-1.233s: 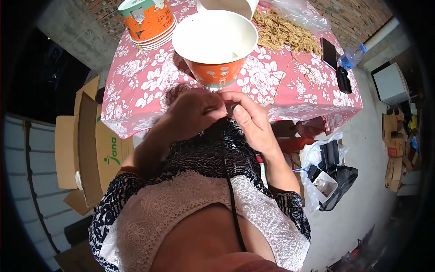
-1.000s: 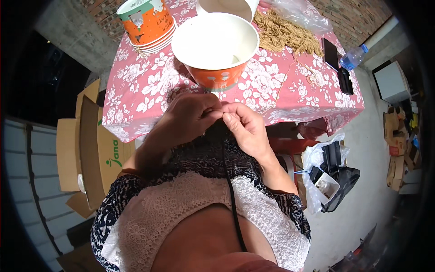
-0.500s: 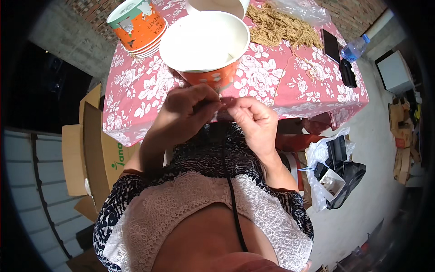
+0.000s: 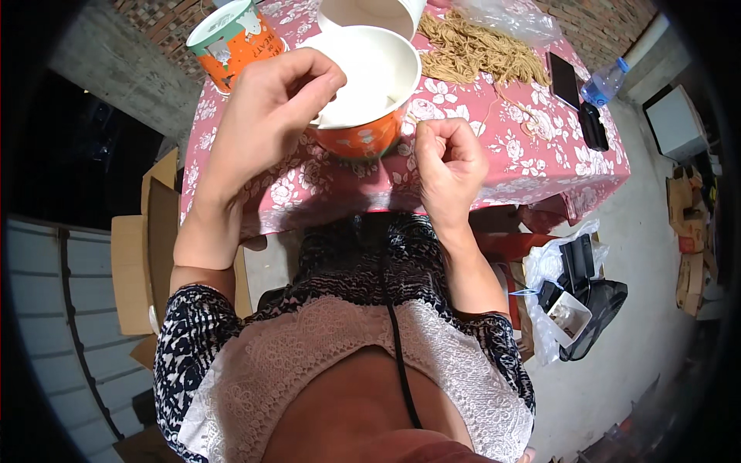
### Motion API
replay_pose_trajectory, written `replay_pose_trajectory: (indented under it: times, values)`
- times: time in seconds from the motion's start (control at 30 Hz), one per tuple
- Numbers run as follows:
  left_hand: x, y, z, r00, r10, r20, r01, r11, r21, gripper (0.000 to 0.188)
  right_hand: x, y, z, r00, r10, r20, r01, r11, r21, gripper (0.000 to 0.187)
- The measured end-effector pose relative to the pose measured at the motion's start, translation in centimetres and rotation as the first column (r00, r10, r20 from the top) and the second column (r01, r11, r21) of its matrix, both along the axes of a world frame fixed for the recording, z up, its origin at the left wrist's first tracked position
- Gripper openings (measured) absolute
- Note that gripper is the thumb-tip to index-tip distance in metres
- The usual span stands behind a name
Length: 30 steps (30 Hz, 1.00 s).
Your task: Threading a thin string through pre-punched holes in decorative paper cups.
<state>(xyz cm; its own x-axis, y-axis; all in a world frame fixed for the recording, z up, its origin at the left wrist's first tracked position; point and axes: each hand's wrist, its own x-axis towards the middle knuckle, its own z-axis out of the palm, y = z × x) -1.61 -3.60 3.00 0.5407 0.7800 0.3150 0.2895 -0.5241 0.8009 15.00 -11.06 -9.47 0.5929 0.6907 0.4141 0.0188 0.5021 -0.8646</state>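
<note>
An orange paper bucket with a white inside (image 4: 363, 137) stands open-topped near the table's front edge, between my hands. My left hand (image 4: 270, 108) is raised over its left rim, thumb and forefinger pinched together; what they hold, if anything, is hidden. To the right of the bucket, my right hand (image 4: 454, 158) is closed in a pinch, and a short light strand of string (image 4: 414, 119) shows at its fingertips. A loose heap of tan string (image 4: 482, 50) lies at the back right, with a thin length trailing toward the front.
Another orange bucket with a green base (image 4: 235, 46) stands upside down at the back left. Behind the middle bucket lies a white container (image 4: 370, 14). A phone (image 4: 563, 79), a water bottle (image 4: 604, 83) and a black case (image 4: 593, 126) line the right edge. An open cardboard box (image 4: 131, 262) stands at lower left.
My hands were together in front of the bucket and are now apart: the left went up and left, the right moved slightly right. The bucket sits a little lower in view.
</note>
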Motion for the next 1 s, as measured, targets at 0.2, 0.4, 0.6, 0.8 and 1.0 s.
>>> replay_pose_trajectory:
  times: [0.2, 0.4, 0.6, 0.8, 1.0]
  values:
    - [0.5, 2.7, 0.1, 0.958, -0.103, -0.267, 0.102, 0.995, -0.021, 0.021, -0.1, 0.5, -0.1, 0.998, -0.016, 0.058, 0.018, 0.999, -0.036, 0.009]
    - [1.6, 3.9, -0.1, 0.894, -0.267, -0.361, 0.26, 0.963, -0.067, 0.025, -0.2, 0.9, -0.2, 0.997, -0.013, 0.078, 0.016, 0.999, -0.037, 0.01]
    - [2.3, 5.5, -0.8, 0.837, -0.47, -0.28, 0.426, 0.881, -0.206, 0.035, -0.3, 1.2, -0.2, 0.996, -0.005, 0.084, 0.008, 0.999, -0.032, 0.009]
    - [2.9, 6.0, -0.9, 0.782, -0.563, -0.266, 0.508, 0.824, -0.251, 0.037, -0.3, 1.4, 0.1, 0.994, 0.0, 0.108, 0.005, 0.999, -0.045, 0.007]
    - [3.5, 6.0, -1.0, 0.751, -0.587, -0.303, 0.504, 0.806, -0.311, 0.032, -0.5, 1.9, -0.1, 0.991, -0.008, 0.134, 0.012, 1.0, -0.027, 0.005]
